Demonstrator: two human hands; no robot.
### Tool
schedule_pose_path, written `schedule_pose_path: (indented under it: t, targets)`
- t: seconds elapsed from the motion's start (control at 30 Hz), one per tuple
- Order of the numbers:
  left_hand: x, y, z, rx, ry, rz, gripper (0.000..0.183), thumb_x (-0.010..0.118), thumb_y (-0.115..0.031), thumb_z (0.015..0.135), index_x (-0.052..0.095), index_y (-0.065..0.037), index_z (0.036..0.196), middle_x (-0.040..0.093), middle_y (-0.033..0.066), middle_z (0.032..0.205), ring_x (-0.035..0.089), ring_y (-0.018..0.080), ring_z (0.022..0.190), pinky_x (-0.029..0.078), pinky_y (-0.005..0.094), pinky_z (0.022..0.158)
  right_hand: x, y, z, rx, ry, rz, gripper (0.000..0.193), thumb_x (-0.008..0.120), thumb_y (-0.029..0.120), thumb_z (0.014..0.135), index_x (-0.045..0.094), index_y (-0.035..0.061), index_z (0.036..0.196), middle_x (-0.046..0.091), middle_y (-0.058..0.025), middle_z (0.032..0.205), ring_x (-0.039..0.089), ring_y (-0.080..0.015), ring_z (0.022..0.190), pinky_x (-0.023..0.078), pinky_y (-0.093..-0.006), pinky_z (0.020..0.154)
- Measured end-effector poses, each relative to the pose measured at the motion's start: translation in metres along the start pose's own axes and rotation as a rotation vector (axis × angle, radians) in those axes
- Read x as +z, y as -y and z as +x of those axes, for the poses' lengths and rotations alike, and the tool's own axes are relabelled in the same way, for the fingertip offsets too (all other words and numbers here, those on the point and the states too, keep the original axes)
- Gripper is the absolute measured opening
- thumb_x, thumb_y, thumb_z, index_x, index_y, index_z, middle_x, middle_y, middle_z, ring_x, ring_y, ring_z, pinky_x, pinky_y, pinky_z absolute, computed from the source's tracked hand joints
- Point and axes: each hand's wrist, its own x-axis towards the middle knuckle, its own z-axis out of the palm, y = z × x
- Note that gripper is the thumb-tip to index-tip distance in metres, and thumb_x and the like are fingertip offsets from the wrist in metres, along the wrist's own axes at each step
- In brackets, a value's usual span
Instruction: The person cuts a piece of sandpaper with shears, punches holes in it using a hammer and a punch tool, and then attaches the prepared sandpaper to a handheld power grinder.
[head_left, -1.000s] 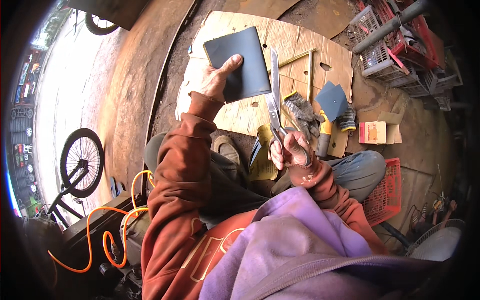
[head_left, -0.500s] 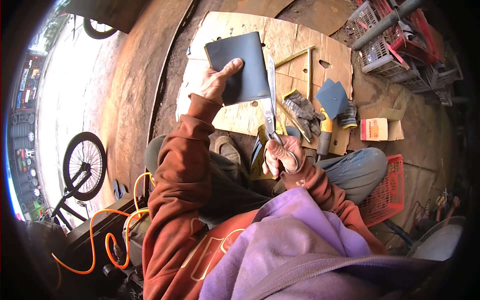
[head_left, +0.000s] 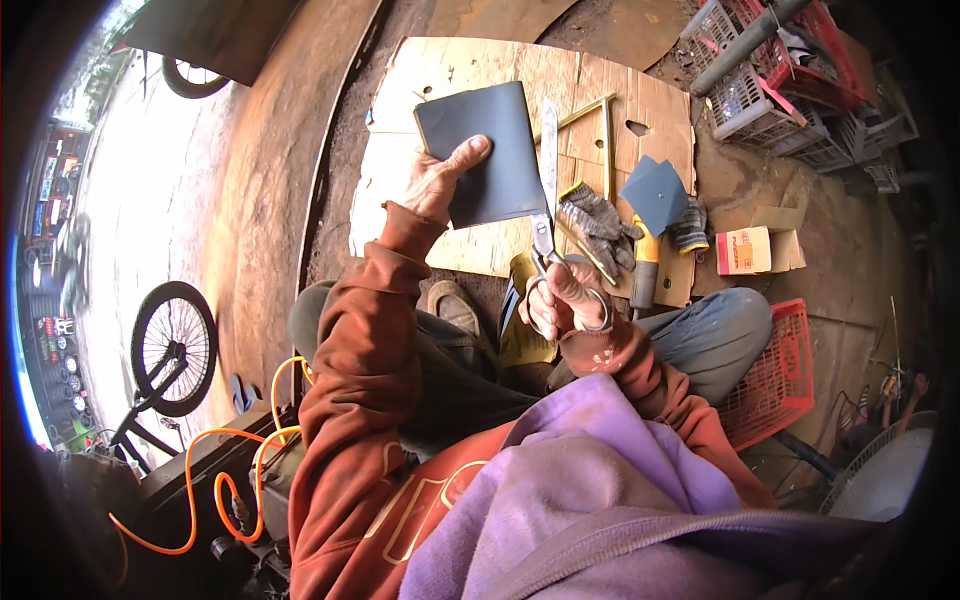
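Observation:
A folded dark grey sheet (head_left: 495, 160) is pinched in my left hand (head_left: 437, 182), the thumb lying flat on its face. My right hand (head_left: 562, 300) grips a pair of metal scissors (head_left: 549, 165), fingers through the handle loops. The blades point away from me along the sheet's right edge; whether the sheet lies between them I cannot tell. Beyond my right hand are grey-and-yellow work gloves (head_left: 592, 215) and a yellow-and-grey tool handle (head_left: 647, 265). Small dark grey cut pieces (head_left: 657, 195) rest over the tool's far end.
Flattened cardboard (head_left: 465, 70) covers the ground ahead, bearing a thin metal angle frame (head_left: 606, 150). On the right are a small open box (head_left: 745, 250), a red basket (head_left: 775, 385) and stacked crates (head_left: 760, 110). An orange hose (head_left: 190, 490) and a bicycle wheel (head_left: 175, 347) are at left.
The scissors have come up closer to the folded sheet, their pivot now near its lower right corner. My left hand keeps the same hold. The whole view has shifted slightly.

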Motion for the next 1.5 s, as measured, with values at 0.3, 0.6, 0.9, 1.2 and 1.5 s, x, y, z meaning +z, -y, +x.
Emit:
schedule_pose_path:
  t: [0.3, 0.6, 0.9, 1.2, 1.5]
  targets:
    - [-0.002, -0.003, -0.006, -0.034, 0.048, 0.079, 0.032, 0.075, -0.02, 0.085, 0.065, 0.0, 0.109, 0.069, 0.0074, 0.095, 0.065, 0.0157, 0.083, 0.054, 0.0302, 0.075, -0.014, -0.022, 0.0, -0.026, 0.148, 0.002, 0.045, 0.055, 0.044, 0.096, 0.051, 0.0082, 0.07, 0.049, -0.0008, 0.055, 0.048, -0.0114, 0.043, 0.048, -0.0299, 0.054]
    - [0.004, 0.002, -0.006, 0.004, 0.059, 0.061, 0.032, 0.074, -0.02, 0.086, 0.064, -0.002, 0.11, 0.068, 0.0054, 0.099, 0.063, 0.0146, 0.086, 0.053, 0.0299, 0.078, -0.012, -0.008, 0.004, 0.028, 0.058, 0.213, 0.045, 0.051, 0.048, 0.097, 0.052, 0.0092, 0.075, 0.051, -0.0019, 0.061, 0.049, -0.0137, 0.047, 0.049, -0.0347, 0.065]
    - [-0.003, 0.008, -0.005, -0.034, 0.077, 0.145, 0.032, 0.074, -0.021, 0.086, 0.065, -0.001, 0.109, 0.068, 0.005, 0.095, 0.063, 0.0137, 0.083, 0.053, 0.03, 0.074, -0.002, -0.013, 0.0, -0.018, 0.101, 0.122, 0.044, 0.052, 0.042, 0.098, 0.047, 0.0101, 0.069, 0.046, 0.0001, 0.053, 0.046, -0.0107, 0.04, 0.046, -0.0317, 0.052]
    - [0.004, 0.007, -0.008, -0.039, 0.101, 0.173, 0.025, 0.074, -0.02, 0.086, 0.067, -0.003, 0.104, 0.069, 0.0045, 0.091, 0.066, 0.0132, 0.079, 0.055, 0.028, 0.069, -0.031, -0.016, 0.022, 0.071, 0.295, 0.464, 0.066, 0.032, 0.065, 0.095, 0.059, 0.0077, 0.078, 0.056, -0.0065, 0.064, 0.058, -0.0225, 0.054, 0.052, -0.0446, 0.068]
    - [0.005, 0.026, -0.002, -0.053, 0.065, 0.152, 0.025, 0.074, -0.019, 0.086, 0.067, -0.002, 0.103, 0.069, 0.0047, 0.09, 0.066, 0.0127, 0.076, 0.055, 0.028, 0.067, -0.007, -0.024, 0.014, -0.009, 0.217, 0.605, 0.057, 0.033, 0.053, 0.101, 0.058, 0.0098, 0.074, 0.053, 0.0015, 0.058, 0.055, -0.0155, 0.046, 0.049, -0.0361, 0.061]
